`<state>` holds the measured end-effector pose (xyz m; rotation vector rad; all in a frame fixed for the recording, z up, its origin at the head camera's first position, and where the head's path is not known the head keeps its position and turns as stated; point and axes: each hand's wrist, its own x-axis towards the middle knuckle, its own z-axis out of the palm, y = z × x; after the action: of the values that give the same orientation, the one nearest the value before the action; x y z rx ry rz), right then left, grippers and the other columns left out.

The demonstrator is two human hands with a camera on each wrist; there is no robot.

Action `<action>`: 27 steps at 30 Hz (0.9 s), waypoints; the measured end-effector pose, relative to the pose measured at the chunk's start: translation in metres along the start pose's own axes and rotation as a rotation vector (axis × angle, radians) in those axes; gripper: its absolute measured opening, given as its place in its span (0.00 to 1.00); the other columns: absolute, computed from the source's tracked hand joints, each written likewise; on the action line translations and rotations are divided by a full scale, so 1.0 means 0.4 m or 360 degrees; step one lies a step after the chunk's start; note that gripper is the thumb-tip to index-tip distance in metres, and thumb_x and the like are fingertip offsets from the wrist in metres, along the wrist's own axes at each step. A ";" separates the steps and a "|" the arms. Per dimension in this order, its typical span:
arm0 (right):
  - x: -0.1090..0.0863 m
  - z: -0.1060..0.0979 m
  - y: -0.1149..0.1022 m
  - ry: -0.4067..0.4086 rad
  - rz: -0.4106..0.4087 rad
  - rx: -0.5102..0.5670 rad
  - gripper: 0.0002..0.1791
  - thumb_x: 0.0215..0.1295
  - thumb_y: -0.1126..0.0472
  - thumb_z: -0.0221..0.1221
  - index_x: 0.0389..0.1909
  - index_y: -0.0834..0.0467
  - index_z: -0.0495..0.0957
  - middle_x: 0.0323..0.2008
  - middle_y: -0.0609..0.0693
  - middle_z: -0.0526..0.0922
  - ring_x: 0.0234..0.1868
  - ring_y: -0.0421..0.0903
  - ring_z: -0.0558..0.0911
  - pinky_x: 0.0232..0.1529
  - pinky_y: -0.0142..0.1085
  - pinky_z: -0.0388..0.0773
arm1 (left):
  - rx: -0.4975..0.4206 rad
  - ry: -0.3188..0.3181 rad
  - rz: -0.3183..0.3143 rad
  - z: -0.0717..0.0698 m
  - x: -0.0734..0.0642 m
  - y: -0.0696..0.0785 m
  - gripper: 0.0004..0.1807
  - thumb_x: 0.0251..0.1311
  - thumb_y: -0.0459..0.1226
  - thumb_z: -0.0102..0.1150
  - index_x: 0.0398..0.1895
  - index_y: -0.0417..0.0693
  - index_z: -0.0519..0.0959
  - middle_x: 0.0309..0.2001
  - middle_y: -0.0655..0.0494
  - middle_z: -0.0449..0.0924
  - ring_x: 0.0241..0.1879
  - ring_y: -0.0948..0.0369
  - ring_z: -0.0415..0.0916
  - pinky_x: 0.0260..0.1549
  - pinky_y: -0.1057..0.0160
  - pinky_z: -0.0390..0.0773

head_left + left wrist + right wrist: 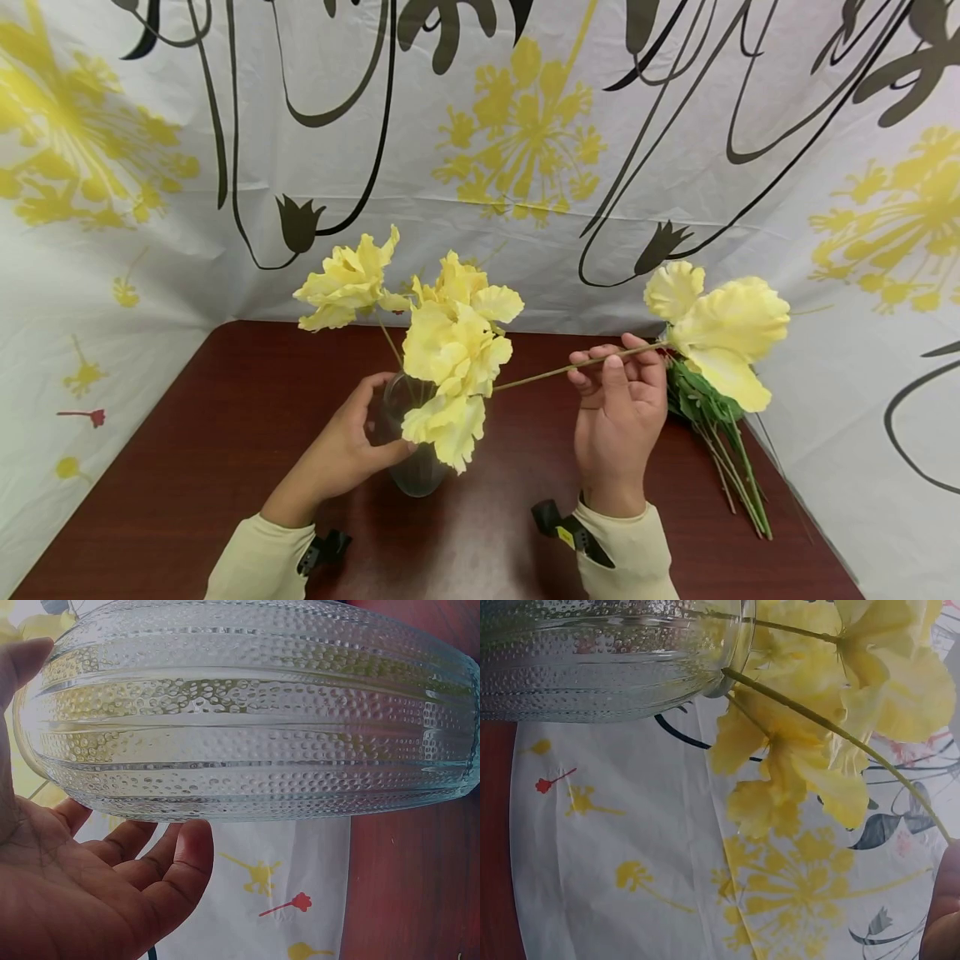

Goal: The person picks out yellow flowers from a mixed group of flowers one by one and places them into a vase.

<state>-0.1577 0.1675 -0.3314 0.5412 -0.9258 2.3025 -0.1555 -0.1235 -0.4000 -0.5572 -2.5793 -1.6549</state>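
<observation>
A clear, ribbed glass vase (417,482) stands on the table, its textured wall (247,720) filling the left wrist view. My left hand (337,462) holds it near the top, thumb on one side and fingers on the other. Several yellow artificial flowers (453,346) lean out of its mouth. To the right, my right hand (618,417) pinches the stem (536,377) of another yellow flower (731,325) between thumb and fingers. That stem slants over, with its lower end at the vase rim (746,645) in the right wrist view.
Green-leaved stems (723,433) lie in a bundle on the right side of the dark red table (150,483). A white cloth (420,158) with yellow and dark plant prints hangs behind and along both sides.
</observation>
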 end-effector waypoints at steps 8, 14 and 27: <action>-0.009 0.015 -0.008 -0.0049 -0.0038 0.0126 0.13 0.73 0.75 0.50 0.54 0.72 0.64 0.38 0.63 0.76 0.36 0.55 0.84 0.35 0.37 0.83 | -0.0004 -0.0001 0.0001 0.000 0.000 -0.002 0.45 0.53 0.41 0.73 0.71 0.52 0.57 0.66 0.49 0.64 0.63 0.49 0.65 0.56 0.40 0.69; -0.017 0.027 -0.021 -0.0096 -0.0025 0.0158 0.12 0.73 0.75 0.49 0.54 0.72 0.64 0.38 0.63 0.77 0.36 0.55 0.84 0.34 0.37 0.83 | -0.0031 -0.0025 0.0012 -0.003 0.000 -0.002 0.48 0.52 0.40 0.74 0.72 0.49 0.56 0.66 0.48 0.64 0.60 0.50 0.68 0.53 0.45 0.71; -0.046 0.035 0.031 -0.0145 0.0005 -0.0017 0.10 0.74 0.73 0.48 0.53 0.68 0.66 0.40 0.60 0.78 0.40 0.53 0.85 0.37 0.37 0.83 | -0.0053 -0.0027 0.0120 -0.003 -0.001 -0.008 0.43 0.52 0.38 0.74 0.68 0.45 0.58 0.59 0.44 0.68 0.55 0.49 0.72 0.48 0.48 0.75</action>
<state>-0.1500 0.1435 -0.3382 0.6453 -0.9820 2.2908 -0.1563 -0.1259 -0.4024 -0.6641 -2.5134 -1.6791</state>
